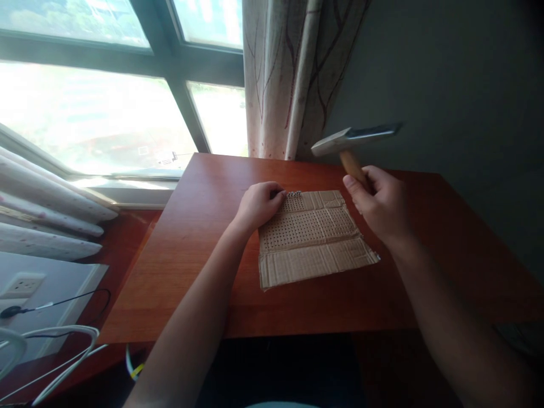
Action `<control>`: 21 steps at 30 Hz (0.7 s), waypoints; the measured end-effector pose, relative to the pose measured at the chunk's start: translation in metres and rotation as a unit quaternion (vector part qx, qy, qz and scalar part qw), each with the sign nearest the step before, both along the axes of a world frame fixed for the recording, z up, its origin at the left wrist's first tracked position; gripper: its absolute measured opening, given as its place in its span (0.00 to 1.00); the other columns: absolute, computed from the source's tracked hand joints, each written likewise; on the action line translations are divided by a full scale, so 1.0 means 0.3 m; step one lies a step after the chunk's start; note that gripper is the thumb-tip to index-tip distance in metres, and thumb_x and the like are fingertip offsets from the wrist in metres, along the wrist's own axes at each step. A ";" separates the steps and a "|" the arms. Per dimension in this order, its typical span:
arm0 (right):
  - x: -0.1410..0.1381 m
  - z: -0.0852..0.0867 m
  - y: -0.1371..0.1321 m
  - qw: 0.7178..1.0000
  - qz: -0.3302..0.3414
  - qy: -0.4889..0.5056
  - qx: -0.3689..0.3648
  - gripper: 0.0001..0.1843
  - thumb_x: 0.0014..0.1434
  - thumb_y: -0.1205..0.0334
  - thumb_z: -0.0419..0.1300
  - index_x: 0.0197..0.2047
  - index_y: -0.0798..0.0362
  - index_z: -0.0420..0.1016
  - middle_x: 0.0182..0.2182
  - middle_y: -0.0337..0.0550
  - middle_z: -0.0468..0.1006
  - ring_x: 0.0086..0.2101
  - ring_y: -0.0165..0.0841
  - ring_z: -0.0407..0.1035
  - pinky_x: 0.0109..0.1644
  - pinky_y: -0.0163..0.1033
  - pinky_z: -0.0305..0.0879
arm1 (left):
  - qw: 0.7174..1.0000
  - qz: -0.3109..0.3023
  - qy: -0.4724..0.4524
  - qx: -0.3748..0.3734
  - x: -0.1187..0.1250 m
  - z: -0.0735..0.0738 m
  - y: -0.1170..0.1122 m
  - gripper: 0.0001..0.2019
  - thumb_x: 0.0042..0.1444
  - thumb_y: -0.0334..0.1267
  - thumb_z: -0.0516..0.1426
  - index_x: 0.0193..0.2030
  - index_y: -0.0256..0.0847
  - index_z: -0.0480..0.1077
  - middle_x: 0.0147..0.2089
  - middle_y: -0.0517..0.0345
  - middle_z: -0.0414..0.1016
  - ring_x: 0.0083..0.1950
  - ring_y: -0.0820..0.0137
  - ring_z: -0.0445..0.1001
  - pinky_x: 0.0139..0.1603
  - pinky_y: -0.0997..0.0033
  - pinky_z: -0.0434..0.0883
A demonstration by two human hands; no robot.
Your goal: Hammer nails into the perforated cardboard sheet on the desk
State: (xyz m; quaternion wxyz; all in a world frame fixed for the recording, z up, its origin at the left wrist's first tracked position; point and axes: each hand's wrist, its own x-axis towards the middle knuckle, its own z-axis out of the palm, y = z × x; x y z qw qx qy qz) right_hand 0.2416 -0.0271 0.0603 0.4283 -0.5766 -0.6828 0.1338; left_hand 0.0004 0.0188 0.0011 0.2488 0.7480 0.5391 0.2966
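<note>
My right hand (385, 204) is wrapped around the wooden handle of a hammer (352, 141), raised above the table. The hammer's metal head is slightly blurred. On the table lies a creased piece of brown cardboard (312, 226), with rows of small holes across its upper and middle parts. At its upper left corner rests my left hand (262, 204), thumb and fingers drawn together. What sits between those fingers is hidden. Right beside the fingertips, a short row of small dark and light bits (294, 194) runs along the cardboard's far edge; their kind cannot be made out.
The reddish-brown wooden table (191, 226) reaches to the dark wall on the right. Behind it hang a patterned curtain (276, 79) and a bright window (85, 113). At lower left are a wall socket (23, 285) and loose white cables (72, 331).
</note>
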 end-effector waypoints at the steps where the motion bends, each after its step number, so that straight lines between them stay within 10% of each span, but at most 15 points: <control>1: 0.014 -0.008 0.005 0.997 -0.002 0.073 0.008 0.19 0.63 0.46 0.60 0.27 0.47 0.62 0.19 0.34 0.61 0.20 0.29 0.56 0.25 0.39 0.51 | 1.000 0.000 -0.001 0.000 0.000 0.000 -0.001 0.12 0.62 0.42 0.55 0.38 0.40 0.79 0.42 0.51 0.83 0.41 0.62 0.78 0.41 0.65 0.70; 7: 0.071 -0.059 0.033 0.950 0.019 0.310 0.008 0.24 0.62 0.44 0.62 0.24 0.47 0.58 0.16 0.29 0.51 0.15 0.26 0.46 0.18 0.38 0.42 | 1.000 0.003 -0.006 -0.007 0.000 0.006 -0.006 0.12 0.62 0.42 0.55 0.38 0.40 0.79 0.42 0.51 0.83 0.41 0.62 0.78 0.40 0.65 0.71; 21: 0.036 -0.094 -0.013 0.947 0.025 0.321 0.015 0.28 0.59 0.38 0.62 0.24 0.47 0.55 0.17 0.29 0.53 0.16 0.24 0.47 0.17 0.34 0.44 | 0.964 0.106 -0.243 -0.023 -0.106 -0.007 0.044 0.17 0.58 0.45 0.61 0.49 0.37 0.75 0.47 0.45 0.81 0.43 0.67 0.79 0.42 0.69 0.76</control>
